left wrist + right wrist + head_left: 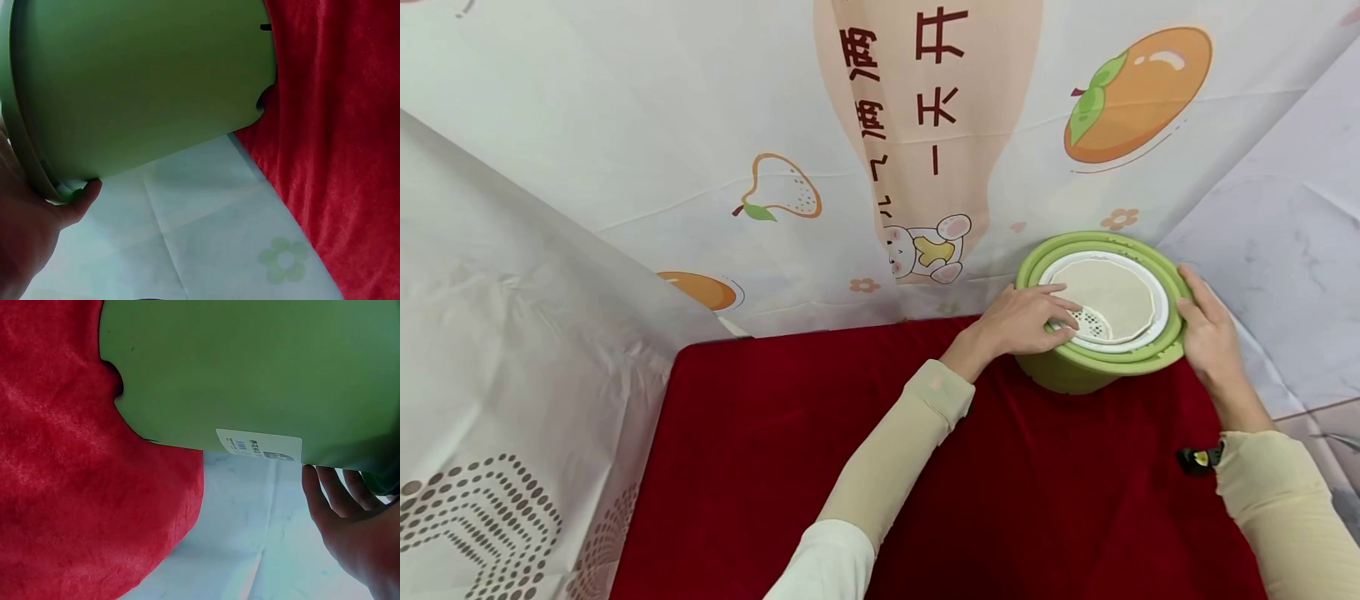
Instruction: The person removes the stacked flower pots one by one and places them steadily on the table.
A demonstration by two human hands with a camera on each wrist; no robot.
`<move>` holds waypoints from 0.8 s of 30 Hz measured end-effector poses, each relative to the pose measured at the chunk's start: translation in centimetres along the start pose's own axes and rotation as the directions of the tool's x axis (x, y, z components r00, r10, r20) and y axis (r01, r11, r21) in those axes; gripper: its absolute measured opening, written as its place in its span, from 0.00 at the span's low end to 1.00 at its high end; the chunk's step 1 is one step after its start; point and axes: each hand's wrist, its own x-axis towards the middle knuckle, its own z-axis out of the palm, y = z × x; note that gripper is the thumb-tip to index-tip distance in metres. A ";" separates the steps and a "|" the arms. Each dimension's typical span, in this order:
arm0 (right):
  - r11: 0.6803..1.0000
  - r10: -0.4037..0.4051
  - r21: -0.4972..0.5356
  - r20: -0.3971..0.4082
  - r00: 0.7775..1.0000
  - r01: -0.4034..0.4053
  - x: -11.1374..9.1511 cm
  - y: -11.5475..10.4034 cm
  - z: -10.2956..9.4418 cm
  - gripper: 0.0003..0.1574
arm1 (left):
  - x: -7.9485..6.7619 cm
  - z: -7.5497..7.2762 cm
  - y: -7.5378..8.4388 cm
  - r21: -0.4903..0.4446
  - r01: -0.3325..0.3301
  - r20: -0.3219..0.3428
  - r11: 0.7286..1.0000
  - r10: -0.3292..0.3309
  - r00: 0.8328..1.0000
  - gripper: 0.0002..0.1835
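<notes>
A green plastic flower pot (1067, 379) with a wide rim stands at the right rear of the red-covered table. Nested in its mouth are another green rim, a white ring (1160, 312), a beige disc (1101, 287) and a white piece with holes (1093, 323). My left hand (1026, 321) grips the left side of the rim, some fingers reaching over the white ring; a finger (87, 195) shows under the rim outside. On the opposite side my right hand (1213, 337) holds the rim, its fingers (337, 494) against the outer wall beside a white label (259, 445).
Dark red cloth (790, 450) covers the table. A printed white wall cloth (700, 150) hangs close behind the pot, and a pale marbled sheet (1285, 250) rises at the right. A black strap piece (1198, 460) sits by the right cuff.
</notes>
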 end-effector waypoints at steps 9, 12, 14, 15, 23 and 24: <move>0.999 -0.016 0.040 -0.020 1.000 0.017 0.4 0.0 0.3 0.30 | 0.2 -0.1 0.1 0.044 0.008 -0.025 0.999 -0.007 1.000 0.14; 0.999 -0.011 0.038 -0.017 1.000 0.012 0.4 0.1 0.3 0.30 | 0.2 -0.1 0.1 0.019 0.019 -0.009 1.000 -0.019 1.000 0.13; 0.999 -0.010 0.036 -0.018 1.000 0.010 0.4 0.1 0.3 0.30 | 0.3 -0.2 0.1 0.007 0.030 -0.006 1.000 -0.030 1.000 0.12; 0.999 -0.010 0.033 -0.019 1.000 0.011 0.4 0.1 0.3 0.30 | 0.3 -0.2 0.1 -0.001 0.034 -0.007 0.999 -0.034 0.999 0.12; 0.998 -0.009 0.063 -0.023 1.000 0.011 0.3 0.0 0.3 0.31 | 0.4 -0.2 0.1 -0.101 0.051 -0.017 0.994 -0.053 0.998 0.10; 0.998 -0.008 0.063 -0.022 1.000 0.010 0.3 0.0 0.3 0.31 | 0.4 -0.2 0.1 -0.114 0.056 -0.019 0.992 -0.058 0.998 0.10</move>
